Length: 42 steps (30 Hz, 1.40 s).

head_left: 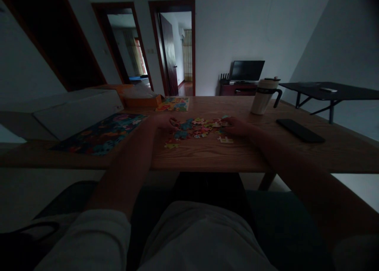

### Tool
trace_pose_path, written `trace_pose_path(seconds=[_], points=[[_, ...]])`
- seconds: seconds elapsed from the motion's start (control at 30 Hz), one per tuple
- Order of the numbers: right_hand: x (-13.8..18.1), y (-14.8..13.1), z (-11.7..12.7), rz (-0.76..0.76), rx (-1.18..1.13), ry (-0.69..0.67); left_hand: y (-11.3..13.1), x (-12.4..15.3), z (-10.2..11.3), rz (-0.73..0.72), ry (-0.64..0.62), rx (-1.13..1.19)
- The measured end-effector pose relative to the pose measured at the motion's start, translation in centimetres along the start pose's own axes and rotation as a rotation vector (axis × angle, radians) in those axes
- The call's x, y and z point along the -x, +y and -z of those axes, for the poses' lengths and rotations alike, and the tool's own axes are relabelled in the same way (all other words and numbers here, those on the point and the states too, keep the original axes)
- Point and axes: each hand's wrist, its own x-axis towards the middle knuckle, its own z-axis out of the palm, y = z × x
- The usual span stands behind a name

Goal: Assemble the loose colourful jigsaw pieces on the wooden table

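At the far left of the brown wooden table [296,154] a long white cardboard box [74,110] is seen, and just in front of it a dark, brightly printed jigsaw board [100,133] lies flat. Behind these a flat orange box [141,100] and a second, smaller colourful puzzle sheet [173,104] are set near the far edge. The left hand [163,123] is laid at the left border of a loose scatter of small multicoloured cardboard jigsaw pieces [197,129], its fingers curled inward. Whether a piece is pinched cannot be told in the dim light. The scatter lies at the table's middle, between both hands. Two stray pieces, a yellowish one [171,145] and a pale one [225,139], lie apart from it, nearer the front edge. The right hand [238,127] is rested on the scatter's right border, and its grip likewise cannot be made out. Further right a white travel mug with a dark lid and handle [264,95] stands upright, then a flat black phone [299,130] lies near the right forearm. The stray pieces could probably be swept off the front edge by a dragged forearm. The phone might be nudged the same way, and in such poor light pieces could be misjudged.
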Motion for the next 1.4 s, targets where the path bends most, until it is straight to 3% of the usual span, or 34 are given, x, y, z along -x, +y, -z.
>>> trace_pose_path(seconds=[0.33,0.57,0.67,0.73,0.83,0.93,1.03,1.23,1.3,1.4], points=[[-0.2,0.9,-0.2,0.004,-0.035,-0.041,0.9,-0.3,-0.5,0.005,0.006,0.04],[0.1,1.5,1.3,-0.001,-0.039,-0.018,0.6,-0.5,-0.3,0.05,0.061,0.015],[0.3,2.0,2.0,-0.052,-0.051,-0.004,2.7,-0.1,-0.9,-0.014,0.23,-0.031],[0.3,2.1,2.2,-0.086,-0.074,0.014,5.4,0.1,-1.9,-0.162,0.352,-0.026],[0.3,1.5,2.0,-0.102,-0.103,0.047,9.6,0.1,-4.2,-0.425,0.29,-0.065],[0.1,0.3,1.4,-0.113,-0.165,0.098,12.0,-0.5,-6.1,-0.521,0.191,-0.171],[0.0,-0.9,0.9,-0.125,-0.346,0.108,11.9,-1.1,-6.8,-0.511,0.184,-0.23],[0.5,-1.7,1.8,-0.152,-0.882,0.016,9.8,-1.4,-6.0,-0.418,0.196,-0.228],[0.6,-1.3,2.2,-0.158,-0.92,0.041,9.7,-1.3,-5.8,-0.385,0.204,-0.241],[0.3,-0.3,2.4,-0.226,-0.731,0.116,10.0,-1.1,-5.7,-0.379,0.218,-0.233]])
